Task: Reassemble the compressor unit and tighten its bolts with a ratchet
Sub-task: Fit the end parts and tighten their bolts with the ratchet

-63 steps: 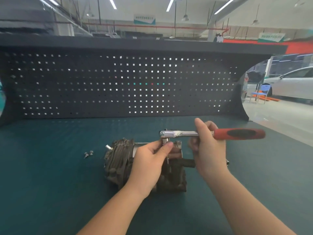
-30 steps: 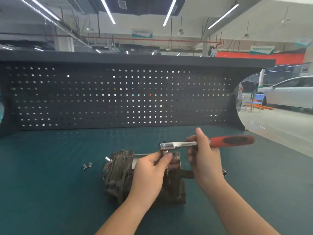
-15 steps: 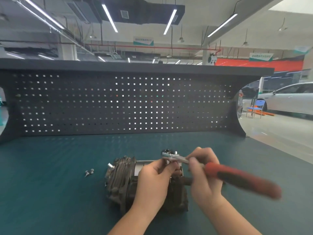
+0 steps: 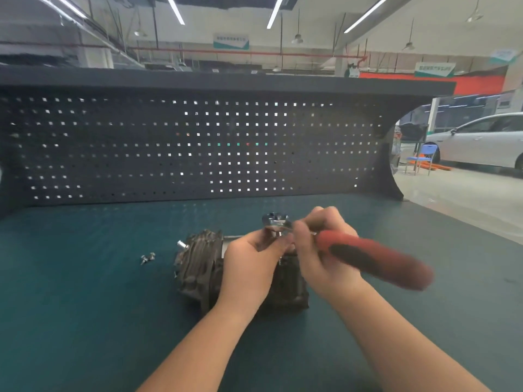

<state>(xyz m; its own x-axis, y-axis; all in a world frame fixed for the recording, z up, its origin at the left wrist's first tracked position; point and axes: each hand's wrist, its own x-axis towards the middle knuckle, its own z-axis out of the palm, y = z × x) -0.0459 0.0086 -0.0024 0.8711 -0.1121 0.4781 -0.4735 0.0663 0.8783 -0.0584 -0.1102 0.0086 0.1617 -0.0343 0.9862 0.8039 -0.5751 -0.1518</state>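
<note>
From your head view, the compressor (image 4: 203, 267) lies on the green desk (image 4: 85, 306), just below the middle of the frame, its dark ribbed body on the left and the rest hidden behind your hands.

Your left hand (image 4: 252, 261) sits over the compressor's top, with thumb and fingers curled in and pinching something just under the ratchet head; what exactly they pinch is hidden.

Your right hand (image 4: 319, 250) grips the ratchet (image 4: 368, 257) at the neck, where the metal shank meets the red and black handle. The handle points toward the lower right of the frame and is blurred. The shiny ratchet head (image 4: 276, 222) stands at the frame's centre, above the compressor's right half and touching your left fingertips.

Two small loose bolts (image 4: 147, 258) lie together on the desk, left of the compressor and apart from it.

A dark pegboard (image 4: 169, 151) stands upright along the far edge of the desk, across the middle of the frame. At the right edge, beyond the desk, you see a white car (image 4: 481, 142) and a blue chair (image 4: 423, 158) on the shop floor.
</note>
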